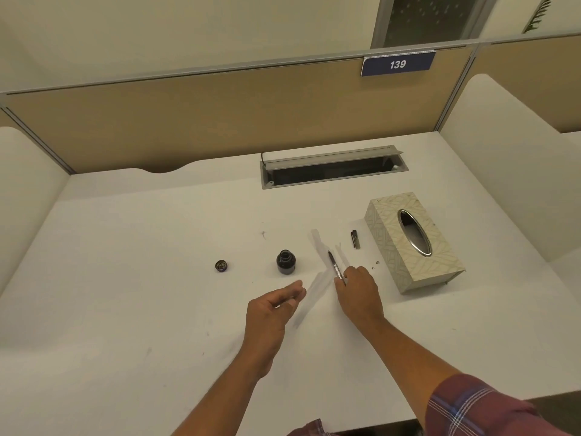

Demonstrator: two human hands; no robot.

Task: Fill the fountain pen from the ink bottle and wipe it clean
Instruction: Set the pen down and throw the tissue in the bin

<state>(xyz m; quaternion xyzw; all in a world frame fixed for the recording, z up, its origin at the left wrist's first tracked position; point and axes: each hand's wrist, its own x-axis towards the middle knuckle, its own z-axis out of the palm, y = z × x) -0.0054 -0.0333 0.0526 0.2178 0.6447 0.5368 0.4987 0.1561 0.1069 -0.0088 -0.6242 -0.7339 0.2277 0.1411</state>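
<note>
White surface (125, 278) carrying, left to right: bottle cap (221, 265), open ink bottle (286, 262), white tissue (320, 272) with the fountain pen (335, 267) on it, pen cap (355, 239), tissue box (412, 240); cable tray (333, 169) at far edge.

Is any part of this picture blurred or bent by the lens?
In the head view, the partition rail bows from wide-angle distortion; the left hand smears with motion blur; the small dark glass ink bottle stays sharp, and lighting is soft with faint shadows.
</note>
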